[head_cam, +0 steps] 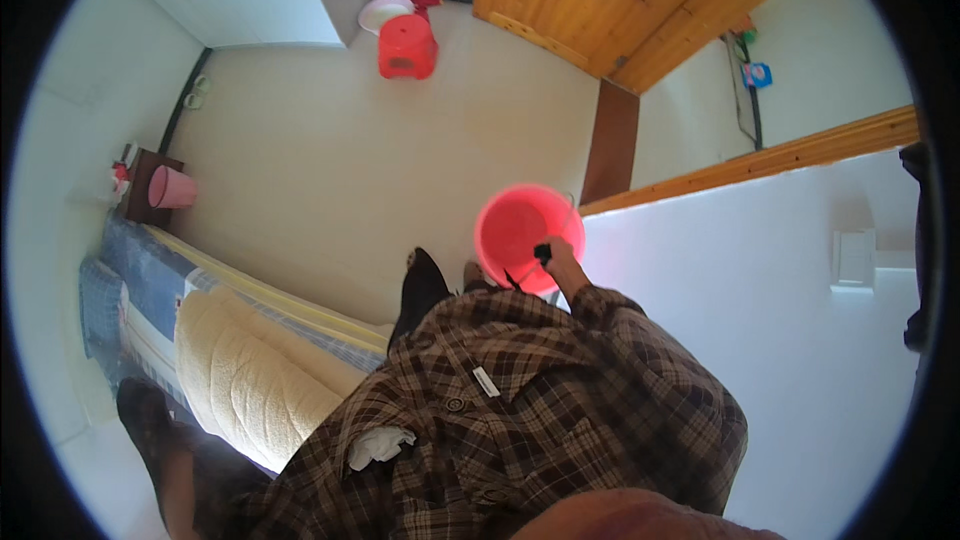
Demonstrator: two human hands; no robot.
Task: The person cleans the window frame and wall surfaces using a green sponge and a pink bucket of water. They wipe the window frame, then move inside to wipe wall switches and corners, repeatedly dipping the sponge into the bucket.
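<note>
My right hand grips the black handle grip of a red plastic bucket. The wire handle spans the open top, and the bucket's red inside shows down to its bottom. It hangs or stands beside my feet, close to the white wall on the right; whether it touches the floor I cannot tell. My left hand is out of view. A brown plaid shirt covers my front, with crumpled white tissue sticking out at a pocket.
A bed with a cream quilt lies at left, beside a brown cabinet with a pink bin. Ahead stand a red plastic stool and a white basin. A wooden door and brown threshold are at right.
</note>
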